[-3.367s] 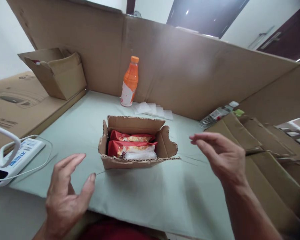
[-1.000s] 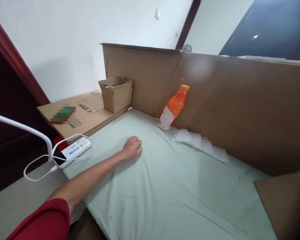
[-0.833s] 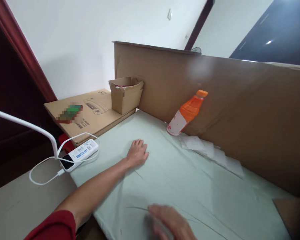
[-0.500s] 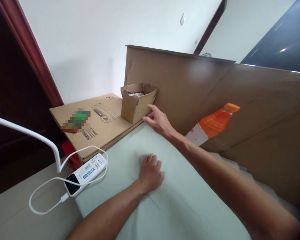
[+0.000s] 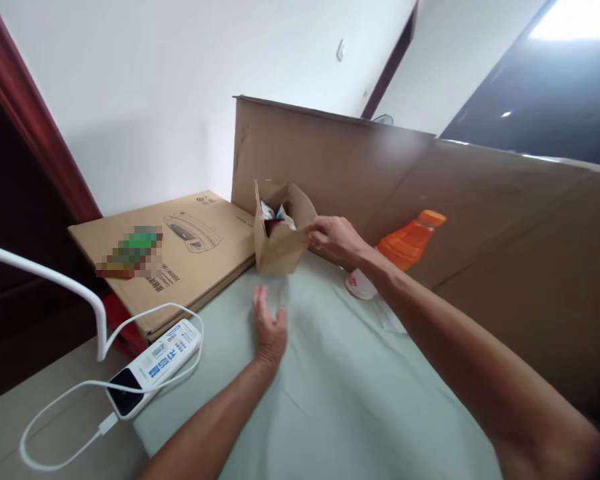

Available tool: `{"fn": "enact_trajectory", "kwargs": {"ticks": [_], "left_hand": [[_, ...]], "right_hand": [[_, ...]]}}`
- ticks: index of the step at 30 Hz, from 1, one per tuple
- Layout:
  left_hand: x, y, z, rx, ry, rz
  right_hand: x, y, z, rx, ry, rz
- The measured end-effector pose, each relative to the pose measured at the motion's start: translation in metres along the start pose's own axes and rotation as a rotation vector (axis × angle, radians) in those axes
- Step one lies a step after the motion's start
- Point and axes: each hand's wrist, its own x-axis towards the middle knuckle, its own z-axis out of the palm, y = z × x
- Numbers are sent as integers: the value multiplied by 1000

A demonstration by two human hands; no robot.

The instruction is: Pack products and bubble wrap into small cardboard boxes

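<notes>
My right hand (image 5: 333,237) pinches the right edge of a small open cardboard box (image 5: 281,257). The box is tilted towards me, and some packets (image 5: 280,217) show inside it, too partly hidden to name. Below the box, my left hand (image 5: 270,328) is apart from it, with fingers stretched out and nothing in them. Pale green cloth (image 5: 330,373) covers the surface under both hands. Behind my right forearm an orange drink bottle (image 5: 405,243) leans at a slant, its lower part partly hidden.
To the left lies a large flat printed carton (image 5: 200,260) with a blurred-out item (image 5: 133,252) on it. A white power bank (image 5: 155,367) with a looped white cable (image 5: 40,413) rests at the cloth's left edge. A tall cardboard panel (image 5: 330,153) stands behind.
My right hand has taken hold of the small box and drawn it off the carton's edge towards me, tipping it. My left hand has lifted and opened, moving up towards the box.
</notes>
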Motion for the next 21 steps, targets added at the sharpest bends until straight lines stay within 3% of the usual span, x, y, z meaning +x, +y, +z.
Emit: {"fn": "enact_trajectory", "kwargs": {"ticks": [4, 7, 10, 12, 13, 15, 17, 21], "left_hand": [[25, -8, -12, -192, 163, -142], [21, 0, -18, -296, 143, -156], [1, 16, -21, -381, 5, -150], [-11, 26, -19, -419, -112, -149], [-16, 31, -16, -431, -168, -146], [-22, 41, -6, -450, -273, -135], [-26, 51, 6, -468, -373, -127], [-47, 65, 17, -428, -458, -140]], "right_hand": [[-116, 57, -33, 63, -87, -78], [-213, 89, -47, 133, -96, 16], [-306, 113, -45, 331, 159, 281], [-360, 120, -33, 463, 359, 443], [-381, 121, -24, 506, 400, 500], [-411, 115, -3, 567, 352, 561], [-423, 102, 21, 637, 234, 564], [-409, 76, 54, 790, 133, 467]]}}
